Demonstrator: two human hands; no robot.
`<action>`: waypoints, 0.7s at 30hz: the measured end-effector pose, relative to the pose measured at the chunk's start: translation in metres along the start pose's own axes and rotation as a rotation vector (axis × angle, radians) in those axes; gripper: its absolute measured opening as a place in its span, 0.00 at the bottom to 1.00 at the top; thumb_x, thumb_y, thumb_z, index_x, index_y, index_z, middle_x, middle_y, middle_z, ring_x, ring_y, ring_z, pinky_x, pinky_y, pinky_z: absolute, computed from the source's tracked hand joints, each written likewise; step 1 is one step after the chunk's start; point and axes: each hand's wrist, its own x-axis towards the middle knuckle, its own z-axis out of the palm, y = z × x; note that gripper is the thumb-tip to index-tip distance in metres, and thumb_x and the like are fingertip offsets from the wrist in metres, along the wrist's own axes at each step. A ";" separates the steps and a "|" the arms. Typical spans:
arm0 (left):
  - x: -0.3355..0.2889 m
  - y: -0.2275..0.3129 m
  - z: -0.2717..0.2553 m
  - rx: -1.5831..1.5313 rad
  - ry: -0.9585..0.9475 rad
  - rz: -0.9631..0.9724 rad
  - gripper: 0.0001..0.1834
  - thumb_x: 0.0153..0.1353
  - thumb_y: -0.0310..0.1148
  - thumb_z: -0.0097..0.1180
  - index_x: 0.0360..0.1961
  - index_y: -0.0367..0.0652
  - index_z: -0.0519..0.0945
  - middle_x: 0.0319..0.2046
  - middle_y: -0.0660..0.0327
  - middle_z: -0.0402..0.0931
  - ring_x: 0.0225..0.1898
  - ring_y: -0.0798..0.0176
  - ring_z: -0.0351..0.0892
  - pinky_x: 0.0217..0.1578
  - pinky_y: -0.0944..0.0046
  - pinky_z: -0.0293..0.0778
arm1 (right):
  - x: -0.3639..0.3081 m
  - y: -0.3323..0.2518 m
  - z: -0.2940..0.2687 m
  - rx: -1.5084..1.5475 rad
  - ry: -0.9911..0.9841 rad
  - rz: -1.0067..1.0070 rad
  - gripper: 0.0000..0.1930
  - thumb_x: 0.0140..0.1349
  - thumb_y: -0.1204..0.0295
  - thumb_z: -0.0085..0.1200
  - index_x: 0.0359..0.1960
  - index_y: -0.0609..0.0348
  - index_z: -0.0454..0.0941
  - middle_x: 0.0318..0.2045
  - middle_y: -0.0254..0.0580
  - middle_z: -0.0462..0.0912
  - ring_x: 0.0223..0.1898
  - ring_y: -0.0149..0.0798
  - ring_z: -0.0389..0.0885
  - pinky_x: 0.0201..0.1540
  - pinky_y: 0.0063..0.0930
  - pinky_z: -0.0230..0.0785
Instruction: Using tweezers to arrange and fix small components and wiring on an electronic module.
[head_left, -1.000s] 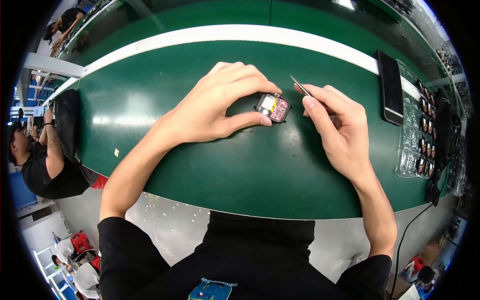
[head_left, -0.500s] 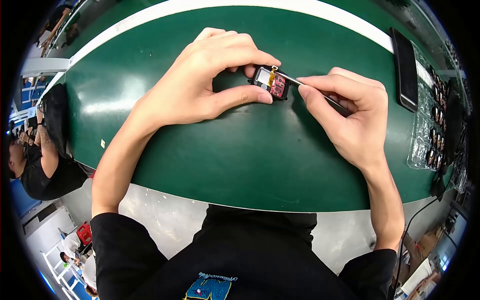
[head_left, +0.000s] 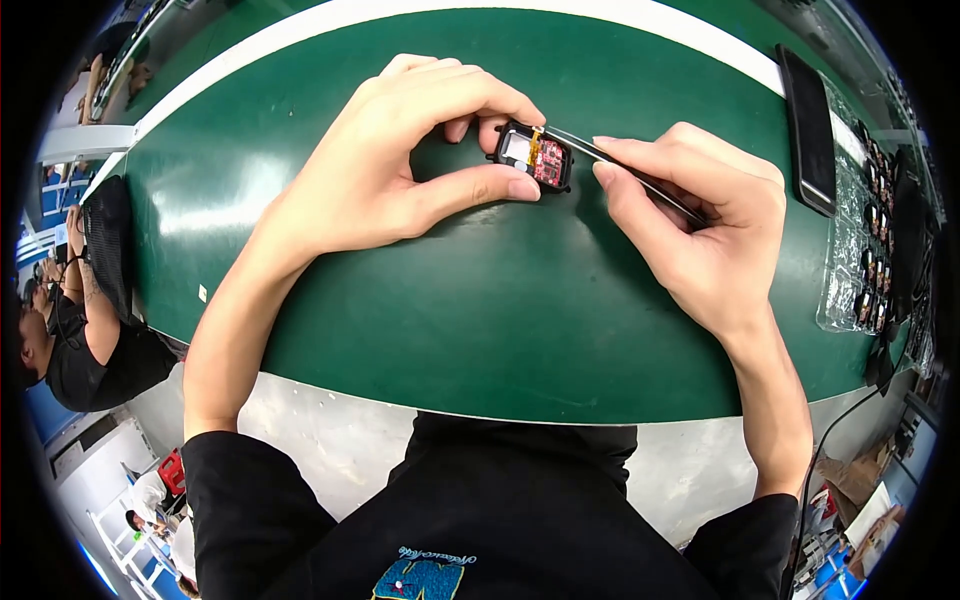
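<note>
Between the thumb and fingers of my left hand, an opened smartwatch case is held just over the table. Inside its black frame are a red circuit board, a silvery block and a yellow flex strip. My right hand pinches a pair of slim dark tweezers. Their tips reach the upper edge of the case, by the end of the yellow strip and close to my left index fingertip. Whether the tips grip the strip is too small to tell.
The green table lies under both hands. At the right are a black phone and a clear plastic tray holding several small watch parts. A black mesh bag rests at the left edge, near a seated person.
The watch case and my left hand have shifted slightly left and up. My right hand has moved a little right, and the tweezers show their two arms more apart.
</note>
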 end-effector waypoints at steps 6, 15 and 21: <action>0.002 -0.001 0.000 0.001 -0.008 0.008 0.24 0.56 0.29 0.81 0.55 0.42 0.91 0.35 0.63 0.84 0.35 0.62 0.73 0.52 0.61 0.71 | 0.001 0.007 0.002 -0.088 0.007 -0.118 0.13 0.61 0.86 0.73 0.48 0.64 0.95 0.22 0.29 0.78 0.21 0.19 0.67 0.25 0.21 0.53; 0.001 -0.003 -0.002 -0.010 -0.034 -0.002 0.24 0.57 0.30 0.80 0.55 0.41 0.91 0.37 0.63 0.85 0.36 0.62 0.74 0.52 0.61 0.72 | 0.003 0.002 0.003 -0.128 0.005 -0.139 0.12 0.64 0.85 0.72 0.48 0.64 0.95 0.23 0.31 0.80 0.22 0.21 0.68 0.25 0.22 0.55; 0.001 -0.009 -0.009 -0.124 -0.090 0.012 0.26 0.56 0.29 0.78 0.58 0.42 0.91 0.42 0.62 0.87 0.37 0.62 0.74 0.53 0.61 0.72 | 0.003 0.001 -0.001 0.123 -0.070 0.066 0.08 0.70 0.82 0.71 0.48 0.65 0.95 0.25 0.29 0.82 0.24 0.19 0.70 0.27 0.20 0.55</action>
